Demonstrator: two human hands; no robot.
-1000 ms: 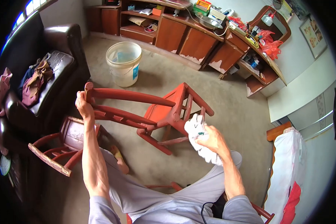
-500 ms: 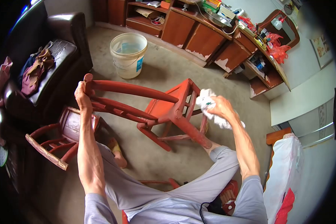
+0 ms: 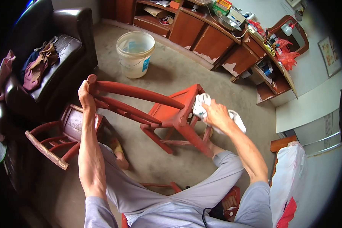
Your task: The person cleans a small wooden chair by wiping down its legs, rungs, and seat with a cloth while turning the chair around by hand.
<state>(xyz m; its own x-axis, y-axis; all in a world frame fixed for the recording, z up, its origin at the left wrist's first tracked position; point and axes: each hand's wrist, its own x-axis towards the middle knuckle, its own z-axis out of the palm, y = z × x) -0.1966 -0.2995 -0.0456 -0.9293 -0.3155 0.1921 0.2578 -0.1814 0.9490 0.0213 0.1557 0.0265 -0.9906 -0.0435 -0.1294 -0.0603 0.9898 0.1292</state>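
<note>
A red wooden chair point(image 3: 137, 92) is tipped over in front of me, its backrest toward my left and its seat and legs toward the middle. My left hand point(image 3: 86, 95) is closed around the end of the backrest. In my right hand point(image 3: 217, 114) is a crumpled white cloth point(image 3: 200, 106), held against or very near the seat's right edge by the legs; exact contact is hard to see. Part of the cloth hangs out behind the hand on its right side.
Beyond the chair stands a whitish plastic bucket point(image 3: 136, 57). A smaller worn chair point(image 3: 74, 123) is at left, near a dark armchair point(image 3: 74, 26) with clothes on it. Wooden cabinets point(image 3: 183, 30) with peeling fronts line the back. A cloth-covered piece of furniture point(image 3: 288, 171) stands at right.
My right hand has moved a little left with the cloth, closer to the chair's seat edge. My left hand keeps its grip on the backrest. The whole view has shifted slightly.
</note>
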